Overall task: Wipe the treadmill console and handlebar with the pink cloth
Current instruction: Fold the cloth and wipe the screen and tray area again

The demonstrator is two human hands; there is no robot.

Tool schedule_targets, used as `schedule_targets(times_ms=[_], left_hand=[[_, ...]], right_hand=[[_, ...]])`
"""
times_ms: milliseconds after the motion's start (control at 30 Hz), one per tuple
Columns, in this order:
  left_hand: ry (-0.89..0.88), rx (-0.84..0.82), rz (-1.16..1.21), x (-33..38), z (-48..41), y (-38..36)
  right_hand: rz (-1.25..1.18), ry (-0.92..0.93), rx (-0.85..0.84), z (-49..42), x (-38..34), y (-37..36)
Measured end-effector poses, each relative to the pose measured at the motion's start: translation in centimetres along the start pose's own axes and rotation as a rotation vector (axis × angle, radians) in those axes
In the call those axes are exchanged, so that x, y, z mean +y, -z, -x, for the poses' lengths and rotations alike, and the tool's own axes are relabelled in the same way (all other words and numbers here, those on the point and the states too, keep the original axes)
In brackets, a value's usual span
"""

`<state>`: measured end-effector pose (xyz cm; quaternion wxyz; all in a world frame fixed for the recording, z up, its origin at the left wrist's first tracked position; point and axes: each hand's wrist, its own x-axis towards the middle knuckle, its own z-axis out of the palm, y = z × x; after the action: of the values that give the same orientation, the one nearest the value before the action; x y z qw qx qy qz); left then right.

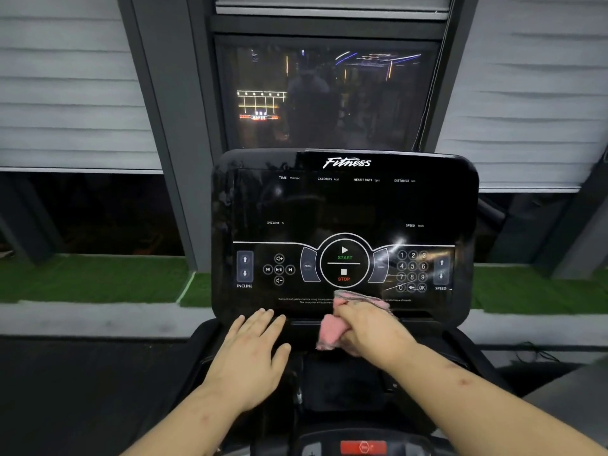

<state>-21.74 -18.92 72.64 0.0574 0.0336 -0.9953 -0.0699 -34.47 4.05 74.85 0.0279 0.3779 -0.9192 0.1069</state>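
Observation:
The black treadmill console (345, 205) fills the middle of the view, with START and STOP buttons, a number pad and INCLINE and SPEED arrows. My right hand (368, 327) grips the bunched pink cloth (332, 334) against the console's lower edge, just below the STOP button. My left hand (253, 347) lies flat with straight fingers on the dark ledge under the console, left of the cloth. The handlebar itself is not clearly visible in the dark area below.
A red safety button (363, 447) sits at the bottom centre. Behind the console is a dark window (329, 93) with reflections, grey blinds on both sides, and a strip of green turf (98, 278) along the sill.

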Motion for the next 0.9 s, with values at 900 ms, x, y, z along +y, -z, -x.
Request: schedule_targets(times_ms=[900], left_hand=[[0.062, 0.015, 0.083, -2.8, 1.3, 0.0]], right_hand=[[-0.126, 0.103, 0.039, -4.8, -9.2, -2.3]])
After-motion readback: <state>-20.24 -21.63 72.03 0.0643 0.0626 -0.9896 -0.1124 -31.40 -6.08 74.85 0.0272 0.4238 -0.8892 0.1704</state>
